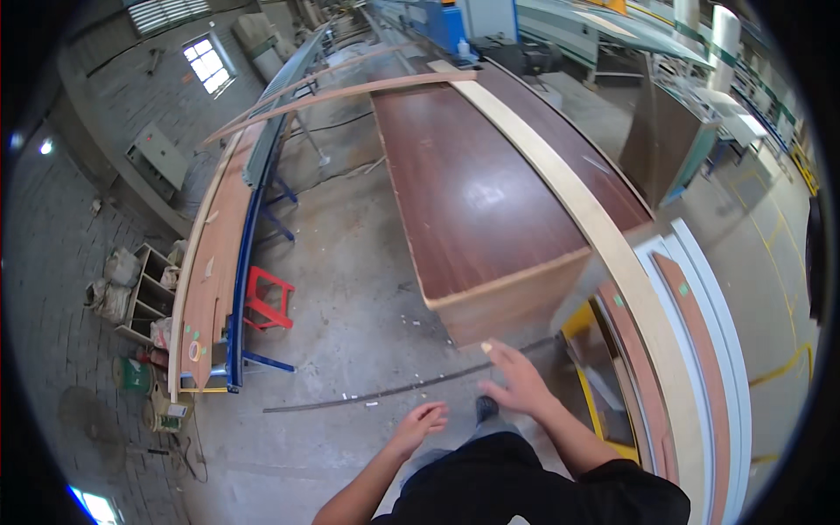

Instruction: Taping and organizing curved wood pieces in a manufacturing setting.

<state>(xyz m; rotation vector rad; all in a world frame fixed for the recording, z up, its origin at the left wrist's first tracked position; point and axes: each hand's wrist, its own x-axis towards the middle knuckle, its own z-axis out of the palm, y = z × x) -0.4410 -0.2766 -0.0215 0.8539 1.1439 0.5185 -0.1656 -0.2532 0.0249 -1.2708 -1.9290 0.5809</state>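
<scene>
My left hand (422,429) hangs in front of me over the concrete floor, its fingers loosely bent and nothing seen in them. Further right and a little higher, my right hand (518,381) has thumb and fingers apart. A small pale patch shows at one of its fingertips; I cannot make out what it is. Nearest to the right hand is the end of a large stack of dark reddish-brown boards (472,192). Neither hand visibly touches it. Along the stack's top runs a long pale wooden strip (560,188), which continues down past my right side.
At left, a blue-framed rack (238,324) bears long brown strips (229,254); a red stool (269,299) stands beside it. A thin dark strip (394,391) crosses the floor ahead. White and brown profiles (700,350) lean over a yellow-edged frame (582,328) at right.
</scene>
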